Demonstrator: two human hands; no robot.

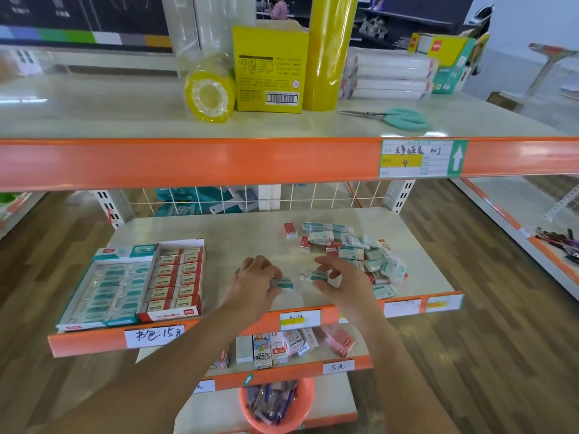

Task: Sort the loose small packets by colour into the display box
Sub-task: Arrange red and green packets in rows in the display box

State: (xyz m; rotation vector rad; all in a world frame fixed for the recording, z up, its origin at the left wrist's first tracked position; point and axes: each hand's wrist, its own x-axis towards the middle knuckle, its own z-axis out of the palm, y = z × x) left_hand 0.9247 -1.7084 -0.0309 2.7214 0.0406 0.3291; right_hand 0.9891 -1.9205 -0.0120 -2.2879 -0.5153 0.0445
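Left hand [255, 281] pinches a teal packet [284, 282]; right hand [340, 278] grips another [316, 275], both low over bare shelf [244, 227] between the display box [131, 283] at the left edge and the pile [354, 252].

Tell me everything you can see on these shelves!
Display box: one, teal packets left, red right; middle shelf.
Loose packets: a pile, teal and red; middle shelf, right.
Tape roll: one, yellow; top shelf.
Yellow box: one; top shelf.
Scissors: one, teal handles; top shelf.
Bucket: one, orange; bottom.
Left hand: holds a teal packet.
Right hand: holds another teal one.
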